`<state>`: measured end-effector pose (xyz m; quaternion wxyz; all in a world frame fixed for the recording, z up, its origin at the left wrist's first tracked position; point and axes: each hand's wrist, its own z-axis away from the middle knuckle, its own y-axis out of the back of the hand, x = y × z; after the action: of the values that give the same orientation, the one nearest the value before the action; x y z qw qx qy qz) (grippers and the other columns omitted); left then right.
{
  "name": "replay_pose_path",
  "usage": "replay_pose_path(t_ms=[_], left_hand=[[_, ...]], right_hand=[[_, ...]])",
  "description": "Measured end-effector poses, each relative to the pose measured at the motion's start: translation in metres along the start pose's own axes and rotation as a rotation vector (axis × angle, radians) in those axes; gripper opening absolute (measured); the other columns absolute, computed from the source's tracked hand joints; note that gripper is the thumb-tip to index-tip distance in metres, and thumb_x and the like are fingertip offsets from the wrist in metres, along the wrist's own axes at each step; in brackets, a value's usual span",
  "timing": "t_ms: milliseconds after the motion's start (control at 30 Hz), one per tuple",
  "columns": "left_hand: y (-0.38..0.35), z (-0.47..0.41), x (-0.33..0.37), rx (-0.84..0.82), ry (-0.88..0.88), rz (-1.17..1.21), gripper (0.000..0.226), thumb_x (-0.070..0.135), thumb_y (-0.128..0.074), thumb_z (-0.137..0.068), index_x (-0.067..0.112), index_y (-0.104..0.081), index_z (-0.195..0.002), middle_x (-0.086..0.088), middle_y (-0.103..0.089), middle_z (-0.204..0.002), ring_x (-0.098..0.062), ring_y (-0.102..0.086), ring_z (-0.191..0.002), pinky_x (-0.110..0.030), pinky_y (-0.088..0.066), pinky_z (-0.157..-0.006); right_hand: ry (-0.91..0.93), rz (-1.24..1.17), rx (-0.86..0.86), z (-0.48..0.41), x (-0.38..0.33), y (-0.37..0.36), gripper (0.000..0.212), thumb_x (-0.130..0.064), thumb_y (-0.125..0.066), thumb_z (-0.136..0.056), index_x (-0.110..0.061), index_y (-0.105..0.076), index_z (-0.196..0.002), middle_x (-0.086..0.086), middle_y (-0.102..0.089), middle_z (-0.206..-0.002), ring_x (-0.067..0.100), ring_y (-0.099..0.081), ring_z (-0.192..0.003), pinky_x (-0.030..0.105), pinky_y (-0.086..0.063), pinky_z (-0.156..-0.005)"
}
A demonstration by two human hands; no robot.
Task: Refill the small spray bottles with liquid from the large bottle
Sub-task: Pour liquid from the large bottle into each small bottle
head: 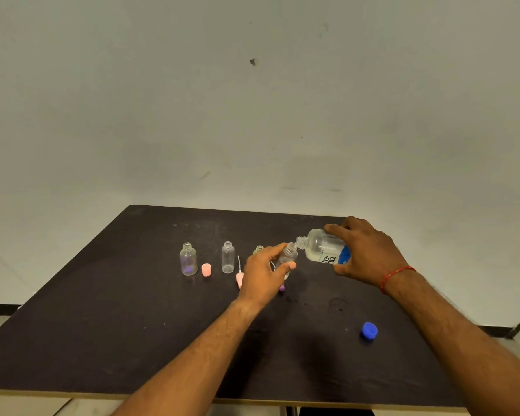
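Right hand (pixel 365 253) grips large bottle (pixel 324 247), tipped near horizontal so its neck meets mouth of small spray bottle (pixel 287 257). Left hand (pixel 264 270) holds that bottle raised and tilted toward spout, likely limiting spills. Blue cap (pixel 369 330) parked aside on table (pixel 102 325); two open bottles (pixel 188 259) wait left.

Table (pixel 102 340): squat bottle (pixel 188 259), slim bottle (pixel 228 257), pink cap (pixel 206 269), blue cap (pixel 369 330), perhaps sprayer (pixel 239 279).

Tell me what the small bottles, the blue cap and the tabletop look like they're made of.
Small bottles: clear glossy plastic, probably; the table shows through. Blue cap: opaque plastic, likely. Tabletop: dark matte laminate, likely over board; pale edge shows at the front.
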<state>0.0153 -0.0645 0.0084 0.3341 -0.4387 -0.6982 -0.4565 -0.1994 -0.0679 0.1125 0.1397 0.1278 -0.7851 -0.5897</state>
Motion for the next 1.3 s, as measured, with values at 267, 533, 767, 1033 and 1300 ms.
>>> replay_pose_path(t_ms=[267,533,767,1033,1300], left_hand=[[-0.0006,0.0009,0.0009,0.001,-0.005,0.016,0.049,0.020,-0.077,-0.087,0.019,-0.062,-0.134,0.016,-0.064,-0.119,0.002,-0.059,-0.109,-0.012,-0.045,-0.096],[-0.0004,0.0014,0.0006,-0.012,-0.016,0.011,0.048,0.021,-0.076,-0.088,0.021,-0.063,-0.134,0.013,-0.065,-0.120,0.002,-0.059,-0.109,-0.007,-0.044,-0.093],[-0.0010,0.0013,-0.0007,-0.007,-0.011,-0.001,0.051,0.021,-0.077,-0.087,0.019,-0.061,-0.136,0.012,-0.065,-0.123,0.002,-0.057,-0.111,-0.001,-0.040,-0.090],[-0.0017,0.0002,-0.0046,-0.008,-0.009,0.006,0.052,0.022,-0.077,-0.087,0.019,-0.061,-0.136,0.009,-0.066,-0.128,-0.001,-0.058,-0.116,-0.010,-0.044,-0.095],[-0.0031,-0.0015,-0.0064,-0.004,-0.019,-0.001,0.052,0.022,-0.076,-0.088,0.019,-0.060,-0.137,0.005,-0.066,-0.130,0.000,-0.057,-0.115,-0.003,-0.040,-0.088]], right_hand=[[0.004,0.005,0.003,0.0000,0.0009,0.0005,0.085,-0.045,-0.077,-0.074,-0.034,-0.035,-0.146,-0.002,-0.047,-0.125,0.016,-0.045,-0.117,0.025,-0.049,-0.083],[0.007,0.016,0.001,0.0001,0.0026,-0.0005,0.085,-0.046,-0.077,-0.073,-0.035,-0.035,-0.146,-0.003,-0.047,-0.123,0.015,-0.045,-0.116,0.026,-0.051,-0.084],[0.009,0.006,0.005,0.0007,0.0030,-0.0017,0.085,-0.046,-0.077,-0.073,-0.035,-0.035,-0.146,-0.003,-0.047,-0.123,0.015,-0.045,-0.116,0.026,-0.051,-0.084],[0.008,0.005,0.008,0.0007,0.0031,-0.0030,0.084,-0.046,-0.077,-0.074,-0.035,-0.035,-0.146,-0.003,-0.047,-0.124,0.015,-0.045,-0.116,0.025,-0.049,-0.084],[-0.002,-0.005,0.005,0.0009,0.0029,-0.0036,0.085,-0.045,-0.078,-0.073,-0.034,-0.035,-0.146,-0.003,-0.048,-0.124,0.015,-0.046,-0.116,0.025,-0.050,-0.085]])
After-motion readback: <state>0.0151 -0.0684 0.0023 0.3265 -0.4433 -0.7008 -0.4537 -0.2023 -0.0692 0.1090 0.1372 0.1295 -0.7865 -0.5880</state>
